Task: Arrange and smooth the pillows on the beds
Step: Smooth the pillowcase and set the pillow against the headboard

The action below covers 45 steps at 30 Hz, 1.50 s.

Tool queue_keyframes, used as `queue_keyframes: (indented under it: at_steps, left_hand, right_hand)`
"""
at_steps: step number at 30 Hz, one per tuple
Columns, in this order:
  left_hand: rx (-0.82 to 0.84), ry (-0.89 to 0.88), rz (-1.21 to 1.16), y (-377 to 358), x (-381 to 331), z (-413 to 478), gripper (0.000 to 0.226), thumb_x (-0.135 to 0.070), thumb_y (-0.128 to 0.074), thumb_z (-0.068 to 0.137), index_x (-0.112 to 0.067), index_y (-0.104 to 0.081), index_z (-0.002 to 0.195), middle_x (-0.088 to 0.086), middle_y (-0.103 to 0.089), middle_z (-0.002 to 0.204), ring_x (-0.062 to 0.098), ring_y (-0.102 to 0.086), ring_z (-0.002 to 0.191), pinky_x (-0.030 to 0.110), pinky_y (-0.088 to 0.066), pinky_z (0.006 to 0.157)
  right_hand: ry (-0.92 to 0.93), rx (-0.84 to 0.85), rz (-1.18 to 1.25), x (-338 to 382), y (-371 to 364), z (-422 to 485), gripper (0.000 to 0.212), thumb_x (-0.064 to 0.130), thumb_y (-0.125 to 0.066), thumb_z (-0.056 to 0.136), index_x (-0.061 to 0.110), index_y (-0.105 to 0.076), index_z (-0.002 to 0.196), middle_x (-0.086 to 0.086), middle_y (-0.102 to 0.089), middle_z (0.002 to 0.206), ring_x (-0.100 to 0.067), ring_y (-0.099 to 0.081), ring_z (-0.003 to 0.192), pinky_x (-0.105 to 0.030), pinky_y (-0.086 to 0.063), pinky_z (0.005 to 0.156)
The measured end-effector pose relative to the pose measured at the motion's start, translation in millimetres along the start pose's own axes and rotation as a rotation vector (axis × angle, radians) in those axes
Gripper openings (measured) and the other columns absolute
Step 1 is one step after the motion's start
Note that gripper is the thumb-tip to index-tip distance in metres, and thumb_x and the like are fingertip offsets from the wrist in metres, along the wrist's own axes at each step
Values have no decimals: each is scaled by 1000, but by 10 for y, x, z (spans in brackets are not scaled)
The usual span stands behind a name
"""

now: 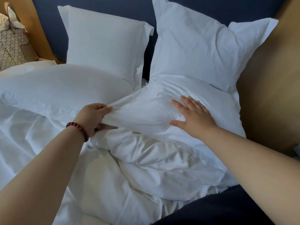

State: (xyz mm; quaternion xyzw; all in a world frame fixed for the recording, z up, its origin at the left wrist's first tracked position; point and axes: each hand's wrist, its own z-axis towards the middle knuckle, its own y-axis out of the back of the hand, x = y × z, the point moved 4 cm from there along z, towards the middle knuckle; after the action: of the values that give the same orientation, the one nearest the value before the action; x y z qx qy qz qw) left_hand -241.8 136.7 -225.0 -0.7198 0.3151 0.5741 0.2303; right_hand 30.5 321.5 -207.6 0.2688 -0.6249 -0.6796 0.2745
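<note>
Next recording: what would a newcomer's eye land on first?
Two bare hands work the front pillow mid-bed: the left hand grips its corner flap, the right hand presses flat on top. Behind, the left back pillow and right back pillow lean against the dark blue headboard.

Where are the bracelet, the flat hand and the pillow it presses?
bracelet (pixel 79 127): head view, red beads on the wrist.
right hand (pixel 194 117): head view, back of the hand.
pillow (pixel 142 114): head view, wrinkled cloth in its middle.
</note>
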Motion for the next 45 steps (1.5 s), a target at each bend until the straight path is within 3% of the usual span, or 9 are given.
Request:
queue_keyframes:
  at_steps: [3, 7, 12, 18, 25, 29, 33, 39, 45]
  left_hand:
    - [36, 70, -78, -27, 8, 47, 14, -17, -65, 92, -4, -65, 86, 7, -50, 66, 10, -35, 35, 14, -29, 31]
    - [15, 44, 53, 102, 55, 0, 15, -21, -73, 85, -6, -70, 85, 3, -56, 65, 11, -38, 41, 18, -33, 35]
    - [-277, -413, 724, 19, -156, -170, 16, -31, -64, 89, -16, -67, 84, -1, -64, 78, 14, -57, 68, 23, -39, 59]
    - [-153, -722, 918, -565, -368, -118, 27, -34, -53, 94, -19, -69, 110, 4, -64, 107, 26, -61, 101, 34, -46, 86]
    - [68, -242, 1628, -974, -179, 287, 72, -55, -11, 99, -9, -62, 120, 12, -59, 129, 29, -44, 131, 39, -30, 107]
    - [19, -378, 1339, -975, -541, 625, 50, -47, -27, 101, -13, -64, 101, 10, -66, 110, 28, -57, 95, 34, -41, 79]
    - [8, -323, 1045, -1085, -782, 1317, 43, -46, -37, 99, -16, -62, 117, 6, -64, 116, 29, -57, 109, 34, -42, 88]
    - [195, -172, 631, -1503, -683, 2178, 53, -65, -58, 71, -16, -63, 91, 12, -70, 100, 30, -66, 93, 49, -51, 96]
    - [357, -62, 363, -1860, -508, 2582, 33, -52, -59, 89, -20, -60, 84, -5, -51, 68, 11, -47, 62, 15, -44, 62]
  right_hand:
    - [-12, 3, -9, 12, 7, -26, 83, 78, -31, 85, 46, 2, 154, 8, 10, 166, -14, 8, 152, -35, 6, 122]
    - [-12, -3, -27, 29, -11, -65, 89, 84, -19, 78, 45, 5, 154, 7, 11, 166, -15, 9, 152, -36, 7, 122]
    - [0, -14, -25, 68, 23, -86, 87, 82, -4, 77, 44, -1, 155, 6, 8, 166, -16, 7, 152, -37, 5, 123]
    - [32, -22, -18, 138, 126, 70, 72, 74, -16, 89, 45, -9, 155, 7, 1, 167, -17, 3, 153, -43, 2, 123]
    - [-109, 66, 31, -681, 203, 479, 80, 85, -12, 81, 51, -4, 153, 12, 6, 166, -14, 3, 153, -41, 0, 122]
    - [-23, -2, -7, -670, 362, 780, 75, 75, -17, 87, 43, -12, 155, 8, 1, 166, -15, 2, 153, -41, -2, 123]
    - [212, -33, -5, -259, 431, 1167, 91, 78, 1, 73, 41, -13, 155, 8, 1, 166, -13, 4, 152, -37, 2, 122]
    - [264, -85, -22, -174, 340, 1856, 96, 76, 0, 74, 31, -27, 154, 4, -12, 166, -14, -5, 153, -35, -3, 123]
    - [309, -42, 54, -80, 236, 2094, 70, 66, -32, 94, 23, -39, 150, 6, -32, 159, -14, -28, 146, -30, -19, 118]
